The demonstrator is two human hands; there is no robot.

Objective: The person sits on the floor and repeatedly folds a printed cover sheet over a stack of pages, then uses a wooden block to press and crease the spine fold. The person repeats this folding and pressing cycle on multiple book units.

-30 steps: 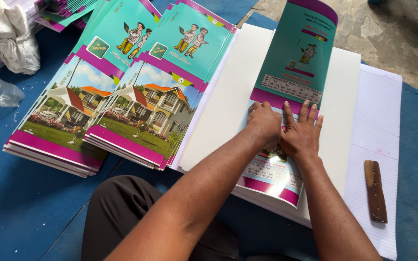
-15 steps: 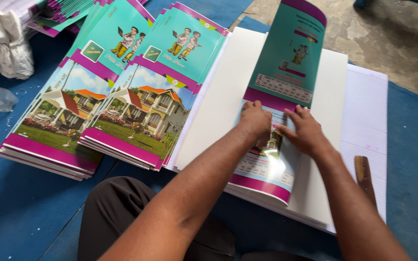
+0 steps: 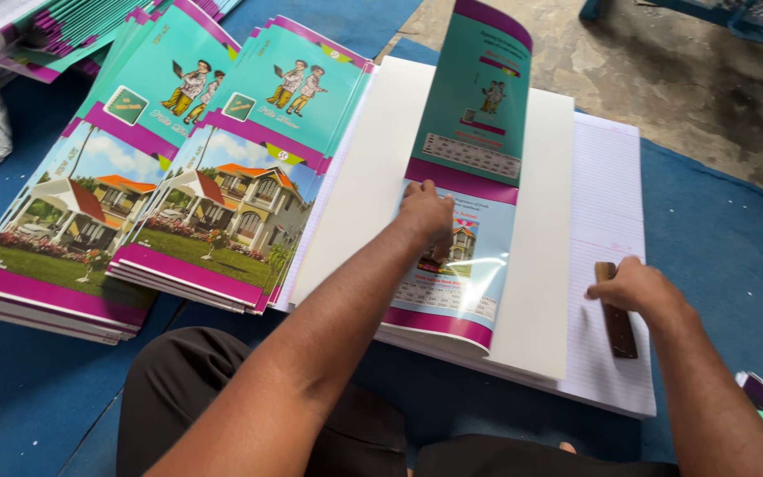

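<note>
Right hand (image 3: 633, 287) moved onto wooden stick (image 3: 615, 311); cover stacks (image 3: 178, 221) left.

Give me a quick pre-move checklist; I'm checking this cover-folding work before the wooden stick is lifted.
1. Left hand presses on the glossy cover: ok.
2. Right hand is on the wooden stick: ok.
3. Firm grip on the stick: cannot tell.
4. Cover's upper half lies flat: not ok, it stands up from the fold.
5. Cover rests on the white sheet stack: ok.
6. Finished cover stacks sit apart from both hands: ok.
</note>
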